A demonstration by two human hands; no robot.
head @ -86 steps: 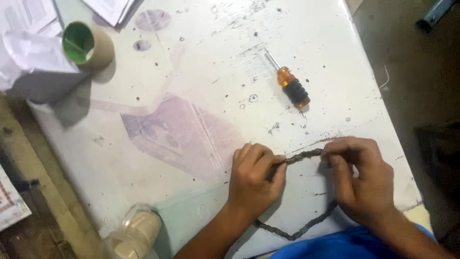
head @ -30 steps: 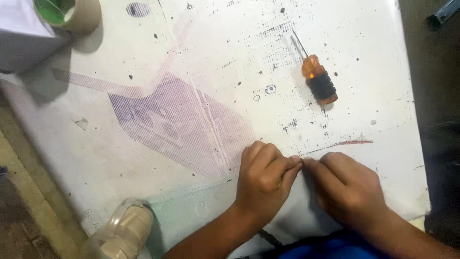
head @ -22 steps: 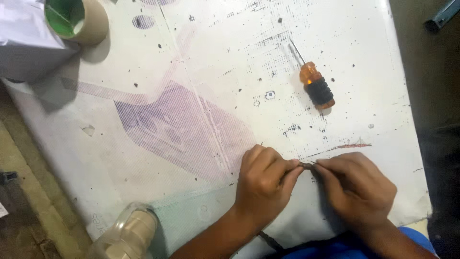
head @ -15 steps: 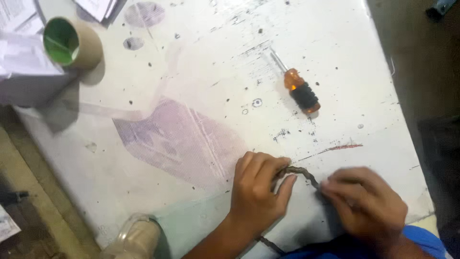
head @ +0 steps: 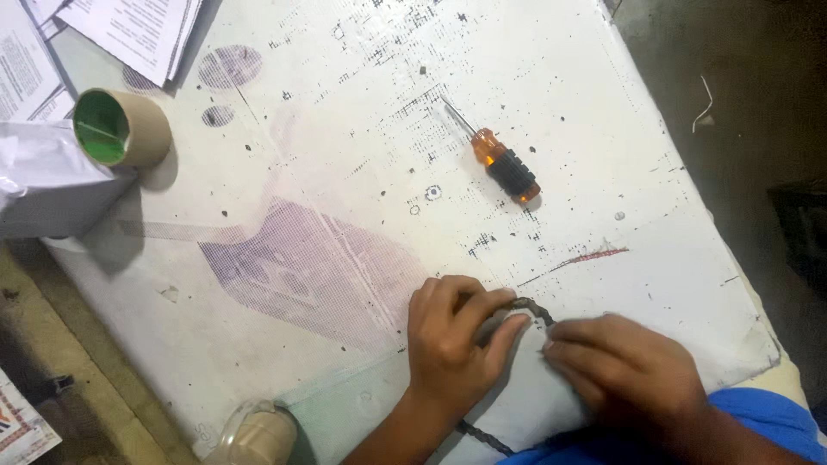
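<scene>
Setting: small workshop, work surface seen from above.
White counter stained, ink-marked and pitted with black specks; orange-handled screwdriver lying mid-right; cardboard tape core and loose printed papers far left; bare dirty floor at right.

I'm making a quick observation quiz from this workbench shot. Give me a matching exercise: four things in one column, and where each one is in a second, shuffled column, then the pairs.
Things:
1. screwdriver
2. cardboard tube
3. twisted cord
4. printed papers

Places:
A. pinched between the left hand and the right hand
B. top left corner of the white table
C. lying alone on the table, above the hands
D. left edge, beside a white bag, its green inside showing

Pairs: 1-C, 2-D, 3-A, 4-B
</scene>
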